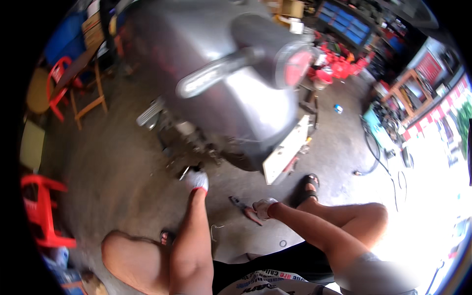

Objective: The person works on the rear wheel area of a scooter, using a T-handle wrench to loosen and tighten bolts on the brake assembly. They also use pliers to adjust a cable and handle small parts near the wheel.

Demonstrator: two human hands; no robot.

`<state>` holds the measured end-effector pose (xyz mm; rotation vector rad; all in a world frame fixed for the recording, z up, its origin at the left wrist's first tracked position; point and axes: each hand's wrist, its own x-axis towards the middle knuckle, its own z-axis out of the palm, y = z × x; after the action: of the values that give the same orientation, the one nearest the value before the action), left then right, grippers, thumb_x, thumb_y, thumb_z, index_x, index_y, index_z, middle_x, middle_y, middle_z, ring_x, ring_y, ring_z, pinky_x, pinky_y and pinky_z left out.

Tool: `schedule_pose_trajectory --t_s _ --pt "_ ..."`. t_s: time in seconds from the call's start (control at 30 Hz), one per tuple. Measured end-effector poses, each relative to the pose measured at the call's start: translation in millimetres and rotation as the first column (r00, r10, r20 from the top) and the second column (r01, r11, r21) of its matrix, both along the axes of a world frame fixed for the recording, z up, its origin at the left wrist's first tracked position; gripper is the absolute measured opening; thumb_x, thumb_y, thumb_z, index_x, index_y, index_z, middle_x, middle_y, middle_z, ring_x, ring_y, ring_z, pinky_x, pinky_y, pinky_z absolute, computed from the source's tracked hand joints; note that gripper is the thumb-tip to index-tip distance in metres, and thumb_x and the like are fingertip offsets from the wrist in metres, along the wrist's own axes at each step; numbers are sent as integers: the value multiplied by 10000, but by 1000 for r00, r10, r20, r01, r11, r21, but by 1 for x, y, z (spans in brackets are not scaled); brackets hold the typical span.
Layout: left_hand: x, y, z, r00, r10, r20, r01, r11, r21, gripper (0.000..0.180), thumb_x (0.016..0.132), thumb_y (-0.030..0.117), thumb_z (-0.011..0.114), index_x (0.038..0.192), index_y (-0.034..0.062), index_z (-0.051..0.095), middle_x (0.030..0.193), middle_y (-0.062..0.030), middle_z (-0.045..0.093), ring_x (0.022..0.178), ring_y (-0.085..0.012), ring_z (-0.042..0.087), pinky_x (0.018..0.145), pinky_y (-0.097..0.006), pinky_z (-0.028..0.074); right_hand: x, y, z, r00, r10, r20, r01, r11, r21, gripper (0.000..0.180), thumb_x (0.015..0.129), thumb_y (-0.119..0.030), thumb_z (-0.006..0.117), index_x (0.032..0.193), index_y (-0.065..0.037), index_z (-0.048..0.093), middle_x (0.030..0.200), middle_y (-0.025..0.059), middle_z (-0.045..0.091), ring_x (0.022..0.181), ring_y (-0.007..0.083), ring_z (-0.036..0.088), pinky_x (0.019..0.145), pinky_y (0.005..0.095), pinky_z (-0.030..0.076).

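Note:
My left hand (198,180), in a pale glove with a red cuff, is low beneath the motorcycle's left side. Its fingers are closed and blurred; a short shiny metal piece (185,172) shows at their tips, its kind unclear. My right hand (264,208), gloved the same way, is closed at the handles of red-handled pliers (238,202) close to the floor. The pliers' jaws point away to the left and their handles are spread. Above both hands stands the rear of a grey motorcycle (196,49) with a red tail light (298,68), a turn signal (212,76) and a white plate (286,150).
A small metal ring (282,243) and a thin pale cord (215,231) lie on the concrete floor by my feet. Red plastic stools (42,211) and a wooden folding table (81,73) stand at left. A teal machine (378,125) with a black hose is at right.

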<state>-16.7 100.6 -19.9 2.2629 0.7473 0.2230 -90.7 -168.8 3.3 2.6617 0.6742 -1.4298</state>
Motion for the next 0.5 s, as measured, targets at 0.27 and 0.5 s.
schedule_pose_trajectory --t_s 0.27,0.5 --pt "-10 -36 -45 997 -40 72 54 975 -213 284 882 253 639 1029 15 684 1029 -156 710 925 -319 673 803 -404 512 63 -207 60 993 -113 -25 104 967 -233 272 769 -217 637 959 -62 755 970 134 724 895 259 686 763 403 535" --pt "-28 -39 -55 988 -153 25 155 960 -233 277 874 178 645 1015 -59 671 1033 -183 707 902 -312 674 792 -395 506 91 -304 234 827 -337 449 419 903 -93 317 581 -100 566 836 8 722 871 207 699 809 297 679 654 416 517"
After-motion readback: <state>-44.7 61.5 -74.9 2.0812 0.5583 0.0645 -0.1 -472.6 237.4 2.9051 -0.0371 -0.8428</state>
